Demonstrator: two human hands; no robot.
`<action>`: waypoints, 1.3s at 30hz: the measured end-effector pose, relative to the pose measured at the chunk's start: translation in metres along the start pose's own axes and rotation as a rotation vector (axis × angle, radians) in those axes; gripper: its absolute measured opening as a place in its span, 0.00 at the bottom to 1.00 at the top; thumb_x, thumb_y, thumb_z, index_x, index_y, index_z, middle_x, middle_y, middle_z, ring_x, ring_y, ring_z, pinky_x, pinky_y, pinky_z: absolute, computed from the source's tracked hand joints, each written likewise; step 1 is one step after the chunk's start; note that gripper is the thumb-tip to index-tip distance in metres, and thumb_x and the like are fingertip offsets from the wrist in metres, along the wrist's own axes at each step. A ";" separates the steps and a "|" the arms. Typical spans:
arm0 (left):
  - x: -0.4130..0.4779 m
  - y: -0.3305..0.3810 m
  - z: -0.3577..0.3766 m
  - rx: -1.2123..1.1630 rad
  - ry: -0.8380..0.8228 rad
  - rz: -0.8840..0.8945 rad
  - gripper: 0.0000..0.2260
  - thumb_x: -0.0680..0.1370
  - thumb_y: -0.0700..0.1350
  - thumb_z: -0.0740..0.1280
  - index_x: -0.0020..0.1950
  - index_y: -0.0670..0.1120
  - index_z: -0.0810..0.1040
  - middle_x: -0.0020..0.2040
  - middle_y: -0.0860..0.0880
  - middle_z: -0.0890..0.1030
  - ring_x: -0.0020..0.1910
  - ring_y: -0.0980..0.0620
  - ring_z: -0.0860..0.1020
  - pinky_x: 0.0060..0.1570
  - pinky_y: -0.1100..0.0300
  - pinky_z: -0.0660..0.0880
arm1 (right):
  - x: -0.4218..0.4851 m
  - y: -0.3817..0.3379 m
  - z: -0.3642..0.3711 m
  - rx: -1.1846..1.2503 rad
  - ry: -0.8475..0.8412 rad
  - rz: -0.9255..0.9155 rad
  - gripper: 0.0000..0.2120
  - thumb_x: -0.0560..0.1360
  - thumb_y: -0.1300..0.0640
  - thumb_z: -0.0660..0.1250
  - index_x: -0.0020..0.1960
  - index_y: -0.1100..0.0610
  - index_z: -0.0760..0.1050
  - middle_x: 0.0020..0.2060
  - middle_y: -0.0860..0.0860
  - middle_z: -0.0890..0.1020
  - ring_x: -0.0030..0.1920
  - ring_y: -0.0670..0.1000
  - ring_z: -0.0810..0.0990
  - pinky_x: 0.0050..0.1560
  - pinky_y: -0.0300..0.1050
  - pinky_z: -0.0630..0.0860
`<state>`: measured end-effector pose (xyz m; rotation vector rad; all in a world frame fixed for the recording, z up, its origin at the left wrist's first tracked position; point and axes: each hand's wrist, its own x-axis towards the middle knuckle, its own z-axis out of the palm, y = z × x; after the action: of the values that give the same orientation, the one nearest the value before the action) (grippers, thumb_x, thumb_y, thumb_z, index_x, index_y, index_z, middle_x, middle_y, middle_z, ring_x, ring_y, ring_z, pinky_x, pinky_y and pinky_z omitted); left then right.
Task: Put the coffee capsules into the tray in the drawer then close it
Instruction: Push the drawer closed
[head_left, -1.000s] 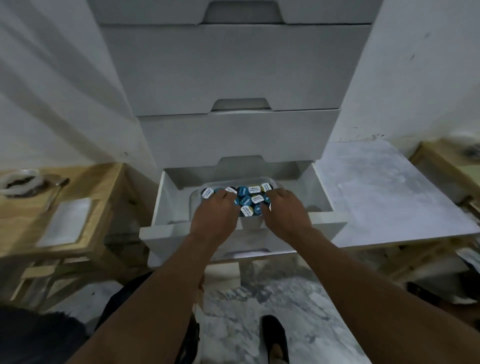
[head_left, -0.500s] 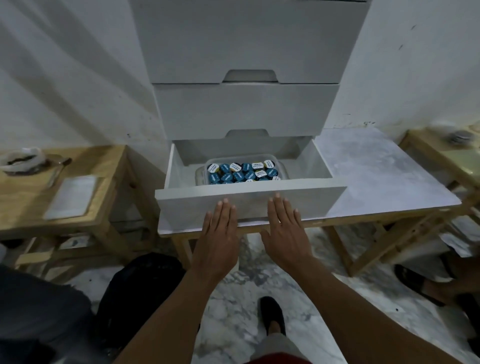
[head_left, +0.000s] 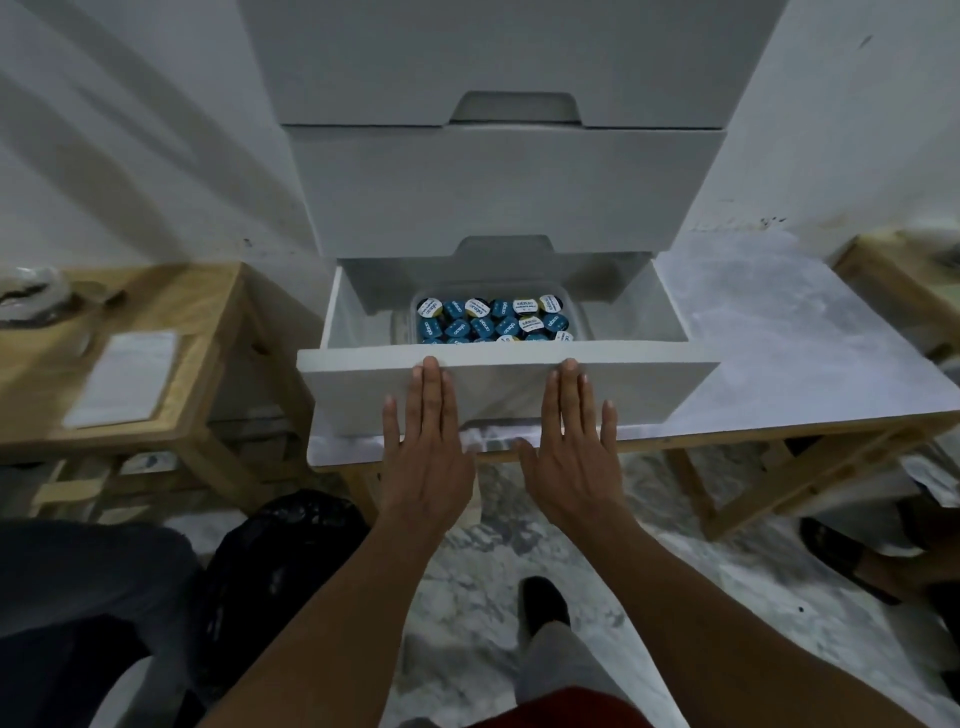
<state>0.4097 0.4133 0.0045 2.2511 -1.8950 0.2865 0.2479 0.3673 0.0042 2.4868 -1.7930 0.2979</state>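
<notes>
The left hand (head_left: 428, 457) lay flat, fingers straight and close together, with its fingertips against the front panel of the drawer (head_left: 649, 379). The right hand (head_left: 569, 457) was spread flat the same way just beside it, on the same panel. Neither hand held anything. The drawer stood pulled out at the bottom of a white chest (head_left: 504, 192). Inside it, the coffee capsules (head_left: 493, 319), blue with a few white lids, filled a clear tray (head_left: 579, 317). The chest sat on a white-topped table (head_left: 779, 353). To the left stood a wooden table (head_left: 156, 291) with a sheet of paper (head_left: 127, 376) on it.
</notes>
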 end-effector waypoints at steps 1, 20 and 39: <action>0.007 0.000 0.000 0.007 -0.009 -0.003 0.41 0.75 0.56 0.62 0.76 0.38 0.42 0.77 0.40 0.41 0.76 0.44 0.42 0.72 0.42 0.45 | 0.006 0.000 0.000 0.004 0.004 -0.002 0.39 0.78 0.39 0.53 0.76 0.60 0.38 0.76 0.56 0.40 0.77 0.57 0.44 0.73 0.59 0.46; 0.119 -0.007 0.017 -0.017 0.036 -0.066 0.38 0.77 0.63 0.54 0.77 0.40 0.45 0.78 0.42 0.44 0.76 0.46 0.41 0.71 0.40 0.44 | 0.127 0.013 0.010 0.191 -0.007 -0.084 0.38 0.78 0.36 0.44 0.75 0.56 0.31 0.75 0.53 0.33 0.76 0.55 0.35 0.74 0.53 0.40; 0.160 -0.012 0.037 -0.104 0.031 -0.094 0.37 0.78 0.65 0.46 0.76 0.43 0.37 0.77 0.46 0.36 0.76 0.47 0.37 0.73 0.46 0.44 | 0.180 0.024 0.027 0.277 -0.006 -0.168 0.39 0.79 0.40 0.52 0.75 0.55 0.31 0.74 0.50 0.31 0.76 0.54 0.35 0.74 0.53 0.39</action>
<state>0.4487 0.2536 0.0111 2.2454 -1.7408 0.2035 0.2832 0.1873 0.0103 2.8038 -1.6287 0.5625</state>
